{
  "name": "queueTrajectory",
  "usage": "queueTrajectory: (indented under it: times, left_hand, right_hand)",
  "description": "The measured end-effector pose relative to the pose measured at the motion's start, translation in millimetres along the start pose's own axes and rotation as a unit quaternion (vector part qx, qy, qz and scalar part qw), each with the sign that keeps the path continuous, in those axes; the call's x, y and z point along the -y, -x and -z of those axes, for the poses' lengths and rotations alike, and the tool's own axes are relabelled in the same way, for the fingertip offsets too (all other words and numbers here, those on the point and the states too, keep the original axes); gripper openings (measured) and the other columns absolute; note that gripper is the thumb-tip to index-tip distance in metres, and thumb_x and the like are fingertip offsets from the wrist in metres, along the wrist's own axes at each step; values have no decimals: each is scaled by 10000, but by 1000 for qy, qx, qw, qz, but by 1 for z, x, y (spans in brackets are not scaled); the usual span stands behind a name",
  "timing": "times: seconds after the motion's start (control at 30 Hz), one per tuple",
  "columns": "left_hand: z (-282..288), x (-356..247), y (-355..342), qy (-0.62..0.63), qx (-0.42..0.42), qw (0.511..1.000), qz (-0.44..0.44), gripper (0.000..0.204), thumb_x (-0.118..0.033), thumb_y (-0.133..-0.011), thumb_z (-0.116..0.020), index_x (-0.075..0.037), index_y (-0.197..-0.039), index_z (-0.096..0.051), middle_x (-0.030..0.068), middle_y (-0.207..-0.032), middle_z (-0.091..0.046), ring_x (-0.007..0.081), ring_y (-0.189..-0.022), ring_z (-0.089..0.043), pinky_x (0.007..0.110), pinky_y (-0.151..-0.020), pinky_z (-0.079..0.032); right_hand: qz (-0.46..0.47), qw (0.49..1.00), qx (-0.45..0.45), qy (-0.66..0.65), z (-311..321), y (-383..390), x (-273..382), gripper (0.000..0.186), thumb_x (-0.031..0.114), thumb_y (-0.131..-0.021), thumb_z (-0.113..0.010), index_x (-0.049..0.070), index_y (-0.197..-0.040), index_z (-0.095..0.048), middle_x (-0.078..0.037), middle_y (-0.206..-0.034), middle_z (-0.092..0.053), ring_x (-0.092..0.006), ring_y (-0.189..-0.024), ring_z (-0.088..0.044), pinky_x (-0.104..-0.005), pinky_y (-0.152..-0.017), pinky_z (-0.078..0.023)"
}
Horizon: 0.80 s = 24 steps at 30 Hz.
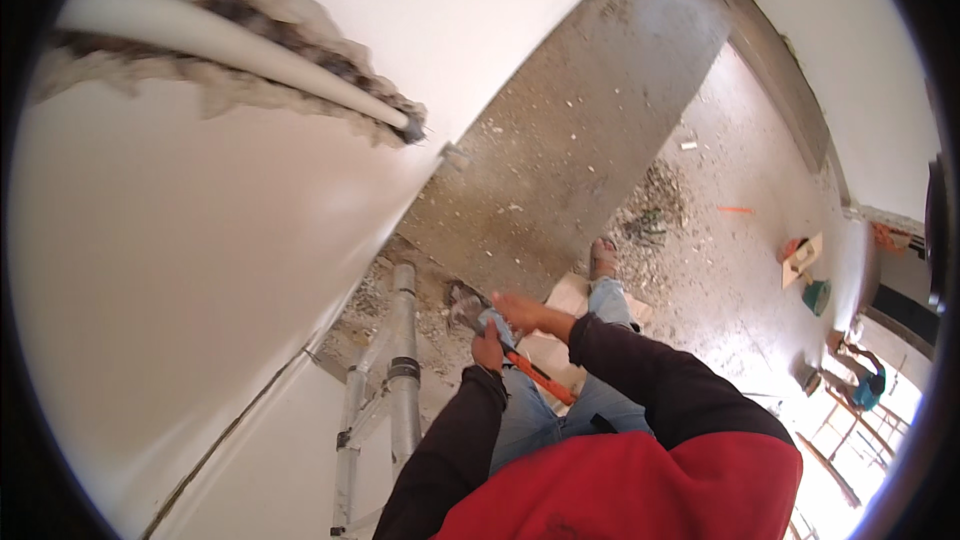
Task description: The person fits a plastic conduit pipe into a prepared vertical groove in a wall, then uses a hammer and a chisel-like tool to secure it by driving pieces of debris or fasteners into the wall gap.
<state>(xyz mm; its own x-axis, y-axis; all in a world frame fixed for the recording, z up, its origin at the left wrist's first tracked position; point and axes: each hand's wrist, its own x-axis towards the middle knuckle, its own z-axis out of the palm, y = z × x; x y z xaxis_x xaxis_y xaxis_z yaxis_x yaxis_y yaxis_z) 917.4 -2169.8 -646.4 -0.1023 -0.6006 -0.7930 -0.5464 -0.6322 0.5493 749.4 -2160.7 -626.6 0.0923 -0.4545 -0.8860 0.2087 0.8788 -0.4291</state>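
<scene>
My left hand (488, 350) is closed round a tool with an orange-and-black handle (545, 380). The handle slants down to the right across my jeans; the other end is unclear against my shoe, so its kind cannot be told. Just above and to the right, my right hand (518, 312) reaches across with its fingers stretched out, nothing visible in it. At the upper left, a white pipe (250, 50) lies in a rough channel broken into the white wall (230, 210). Its far end stops at a dark piece in the broken plaster.
A metal ladder (404, 370) stands by the wall at my left. Rubble (655, 205) litters the concrete floor (560, 130) around my feet, with an orange strip (736, 209) farther right. Beyond are a green bucket (816, 297) and another person (865, 385) near scaffolding.
</scene>
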Motion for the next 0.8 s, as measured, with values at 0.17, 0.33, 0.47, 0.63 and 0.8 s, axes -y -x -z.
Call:
queueTrajectory:
  times: [0.17,0.33,0.47,0.63,0.8]
  left_hand:
    - [-40,-5,-50,-88,106,988,-63,603,-593,-916,-451,-8,-829,-571,90,-743,-581,184,-717,-556,362,-610,-417]
    - [-88,50,-116,-195,41,963,-181,392,-443,-975,-432,-60,-1048,-464,86,-756,-550,225,-718,-559,379,-639,-428]
    - [-127,88,-185,-238,4,969,-62,308,-366,-992,-412,-67,-1022,-479,80,-758,-560,256,-683,-577,393,-633,-442]
    - [-151,121,-261,-363,33,930,-48,315,-355,-989,-424,-60,-1056,-510,103,-795,-599,292,-675,-585,426,-641,-464]
    - [-150,154,-294,-428,-26,887,-170,267,-316,-942,-533,-69,-1037,-563,97,-838,-619,311,-762,-609,433,-683,-470]
  right_hand:
    - [31,992,-107,-59,-23,21,-80,574,552,-954,-353,23,-966,-573,-183,-723,-621,-342,-596,-608,-430,-529,-460]
    - [77,903,-410,105,39,-62,-137,408,438,-908,-527,38,-823,-527,-260,-657,-577,-458,-636,-587,-545,-549,-423]
    - [55,837,-511,189,144,-145,-186,372,432,-864,-600,63,-857,-547,-205,-677,-618,-424,-648,-612,-523,-557,-451]
    - [9,834,-500,234,222,-216,-224,367,458,-856,-606,99,-927,-577,-169,-752,-650,-400,-730,-632,-494,-622,-470]
    - [40,835,-506,212,239,-251,-252,422,508,-826,-626,101,-932,-593,-151,-804,-655,-386,-774,-634,-482,-658,-472]
